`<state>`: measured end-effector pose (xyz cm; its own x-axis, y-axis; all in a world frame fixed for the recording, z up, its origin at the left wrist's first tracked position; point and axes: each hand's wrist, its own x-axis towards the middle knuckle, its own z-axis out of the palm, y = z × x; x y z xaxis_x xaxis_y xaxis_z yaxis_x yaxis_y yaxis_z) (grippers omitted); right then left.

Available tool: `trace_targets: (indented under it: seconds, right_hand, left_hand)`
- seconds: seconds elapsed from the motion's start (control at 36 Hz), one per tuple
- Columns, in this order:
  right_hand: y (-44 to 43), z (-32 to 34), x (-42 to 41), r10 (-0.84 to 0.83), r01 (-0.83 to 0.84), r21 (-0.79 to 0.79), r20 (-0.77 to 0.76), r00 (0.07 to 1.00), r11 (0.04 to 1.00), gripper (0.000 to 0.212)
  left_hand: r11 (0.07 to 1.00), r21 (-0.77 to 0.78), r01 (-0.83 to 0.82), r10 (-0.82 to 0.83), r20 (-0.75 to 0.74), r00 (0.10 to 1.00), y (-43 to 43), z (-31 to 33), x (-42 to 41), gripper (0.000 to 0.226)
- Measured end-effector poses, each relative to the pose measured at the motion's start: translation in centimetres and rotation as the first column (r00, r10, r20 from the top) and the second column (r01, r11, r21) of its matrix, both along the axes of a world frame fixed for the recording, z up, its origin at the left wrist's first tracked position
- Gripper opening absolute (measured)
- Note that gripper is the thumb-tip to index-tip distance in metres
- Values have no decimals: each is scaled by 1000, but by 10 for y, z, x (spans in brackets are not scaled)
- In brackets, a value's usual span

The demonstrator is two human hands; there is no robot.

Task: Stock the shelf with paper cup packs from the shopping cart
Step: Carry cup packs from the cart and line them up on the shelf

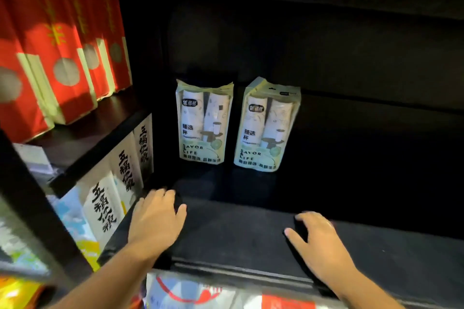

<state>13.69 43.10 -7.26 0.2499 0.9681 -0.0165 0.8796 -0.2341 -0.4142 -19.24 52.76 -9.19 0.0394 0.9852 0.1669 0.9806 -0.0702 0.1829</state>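
Observation:
Two pale green paper cup packs stand upright side by side at the back of a dark shelf (251,233): the left pack (203,121) and the right pack (267,124). Both of my hands hover over the shelf's front part, well short of the packs. My left hand (157,219) is open with fingers spread, holding nothing. My right hand (317,238) is also open and holds nothing. The shopping cart is out of view.
Red packs (57,57) fill the upper shelf at the left. Below them stand white boxes with black characters (120,180). A black upright post (32,203) divides the bays. Colourful packaged goods (200,293) lie under the shelf's front edge.

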Motion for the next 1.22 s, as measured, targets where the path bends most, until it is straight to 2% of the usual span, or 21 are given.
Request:
trace_targets:
  seconds: [0.14, 0.22, 0.28, 0.33, 0.44, 0.53, 0.58, 0.69, 0.92, 1.22]
  right_hand:
    - [-111, -1, 5, 190, -187, -36, 89, 978, 982, 48]
    - [-174, -10, 9, 242, -242, -23, 170, 955, 970, 40]
    - [-208, -14, 7, 278, -283, -11, 220, 935, 959, 35]
    - [-238, -15, 2, 315, -314, -40, 231, 921, 948, 33]
    - [-283, -9, -7, 373, -349, -135, 257, 892, 927, 47]
    - [-306, -12, -10, 391, -349, -210, 215, 895, 914, 36]
    - [-316, -13, -15, 428, -373, -280, 171, 887, 885, 36]
    - [-323, -9, -30, 488, -416, -342, 157, 859, 843, 44]
    - [-311, -10, -68, 548, -478, -331, 159, 821, 813, 49]
    - [-270, -11, -172, 749, -647, -398, 196, 633, 651, 49]
  left_hand:
    - [990, -62, 130, -128, 30, 991, -97, 13, -18, 47]
    - [979, -35, 198, -196, 60, 979, -167, 13, -29, 27]
    - [980, -57, 190, -188, 42, 981, -211, 6, -36, 17]
    - [982, -101, 158, -159, -5, 987, -252, 2, -41, 25]
    - [980, -141, 142, -146, -24, 989, -321, -8, -56, 32]
    - [981, -169, 99, -105, -26, 994, -356, -11, -70, 32]
    - [983, -181, 41, -50, -48, 998, -374, -16, -82, 27]
    - [977, -210, -48, 33, -72, 997, -399, -23, -103, 34]
    - [965, -199, -168, 153, -90, 984, -423, -6, -124, 36]
    - [917, -219, -333, 313, -119, 942, -466, 18, -193, 44]
